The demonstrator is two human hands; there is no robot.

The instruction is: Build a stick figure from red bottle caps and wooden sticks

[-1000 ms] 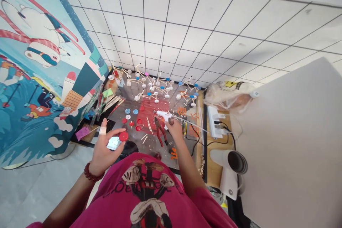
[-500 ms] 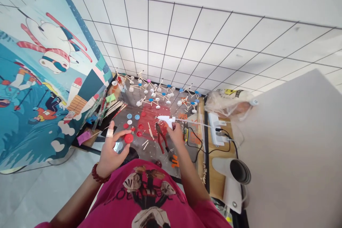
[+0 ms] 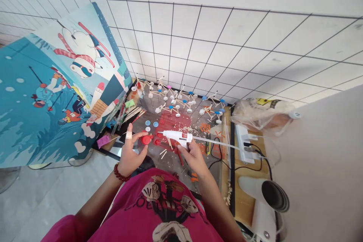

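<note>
My left hand (image 3: 131,158) pinches a red bottle cap (image 3: 146,140) between thumb and fingers, its round face turned up; one finger wears a white bandage. My right hand (image 3: 194,158) grips the handle of a white hot glue gun (image 3: 176,135), whose nozzle points left toward the cap, a short gap apart. Below the nozzle lie loose red caps (image 3: 157,142). Blue caps (image 3: 155,124) and a white cap (image 3: 148,129) rest just beyond my left hand. Red-handled pliers (image 3: 180,157) are partly hidden behind the glue gun and my right hand.
Several small stick-and-cap models (image 3: 177,107) line the back of the table by the grid wall. Wooden sticks (image 3: 163,154) lie in front. At right stand a power strip (image 3: 243,144) with cords, a plastic bag (image 3: 262,115) and stacked cups (image 3: 273,195).
The glue gun has been raised from the table area and brought left, closer to the red cap. My left hand keeps its pinch on the cap. The whole view has shifted somewhat.
</note>
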